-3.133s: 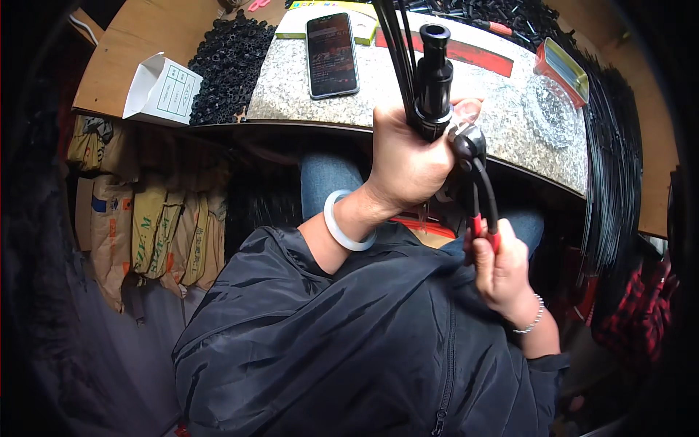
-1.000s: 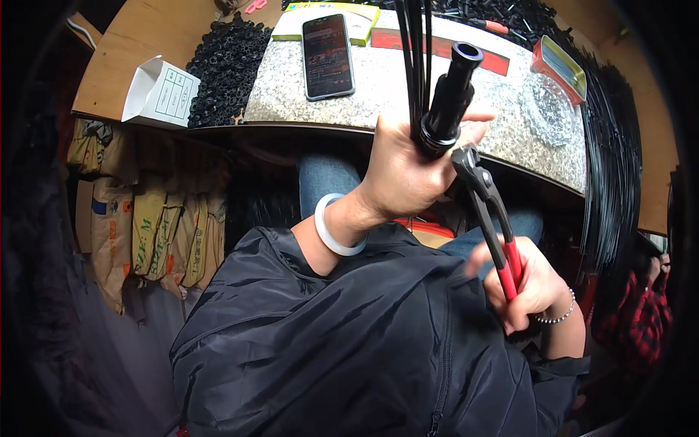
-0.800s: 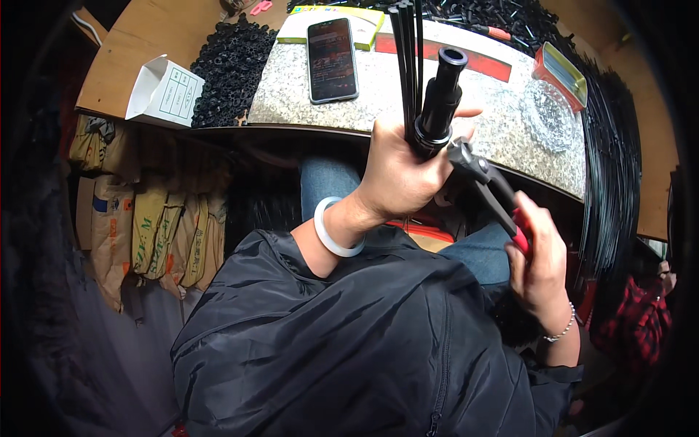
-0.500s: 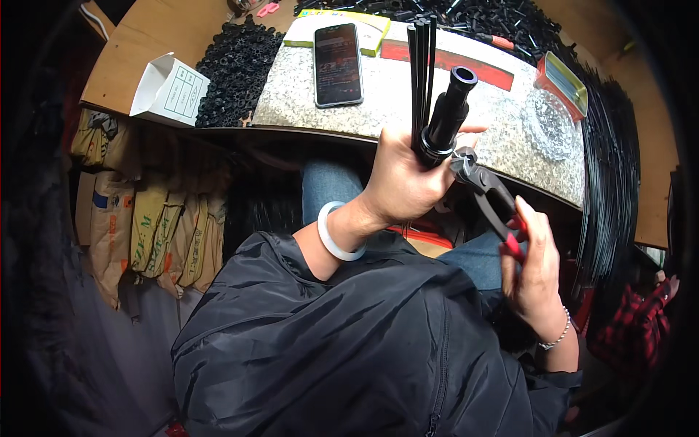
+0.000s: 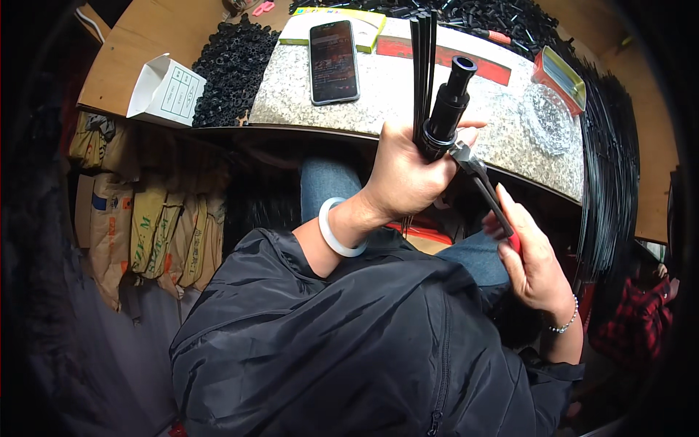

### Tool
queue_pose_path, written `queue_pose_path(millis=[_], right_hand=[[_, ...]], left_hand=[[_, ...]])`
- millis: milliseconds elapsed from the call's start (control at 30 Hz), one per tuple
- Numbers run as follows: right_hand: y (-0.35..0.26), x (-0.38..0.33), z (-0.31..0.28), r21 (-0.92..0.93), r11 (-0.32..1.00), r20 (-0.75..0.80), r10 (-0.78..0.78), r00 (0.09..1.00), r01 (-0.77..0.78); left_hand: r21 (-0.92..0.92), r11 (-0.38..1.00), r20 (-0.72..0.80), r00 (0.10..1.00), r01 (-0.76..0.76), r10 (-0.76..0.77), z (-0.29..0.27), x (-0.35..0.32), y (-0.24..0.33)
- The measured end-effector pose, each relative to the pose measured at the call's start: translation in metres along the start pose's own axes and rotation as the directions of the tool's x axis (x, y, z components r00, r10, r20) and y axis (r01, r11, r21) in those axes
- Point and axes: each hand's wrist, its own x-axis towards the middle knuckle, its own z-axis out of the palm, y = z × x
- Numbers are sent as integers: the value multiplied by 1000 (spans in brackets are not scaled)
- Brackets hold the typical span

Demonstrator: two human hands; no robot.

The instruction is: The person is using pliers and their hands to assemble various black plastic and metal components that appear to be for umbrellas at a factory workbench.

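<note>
My left hand is closed around a black stepped tube, which stands tilted with its round open end up. Several thin black rods rise beside the tube from the same grip. In my right hand is a pair of pincers with dark metal arms and red handles. The head of the pincers sits right by the lower end of the tube, next to my left thumb; whether its jaws grip anything there is hidden. Both hands are in front of the table's near edge.
A phone lies on the speckled tabletop. Left of it are heaped black parts and a white box. At right stand a clear glass dish, a small open box and long black rods. Sacks stand below.
My right hand has turned the pincers, so they now show nearly edge-on. Their head has moved slightly up toward the tube. My left hand keeps its hold.
</note>
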Motion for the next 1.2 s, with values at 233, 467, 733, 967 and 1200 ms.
queue_pose_path(millis=[233,467,733,967,1200], right_hand=[[8,2,5,275,960,-81,79,994,-54],[29,-1,29,655,691,93,326,941,-305],[114,45,-70,-337,888,-636,30,771,-312],[130,85,-110,-473,638,-583,290,759,-608],[132,96,-108,-540,554,-578,304,758,-634]], left_hand=[[122,977,-50,982,-177,184,6,3,-4],[26,998,32,998,-62,61,13,4,-11],[62,998,-83,997,7,-2,11,6,-4],[81,997,-63,998,-12,17,19,6,-1],[130,988,-44,995,-82,88,17,7,0]])
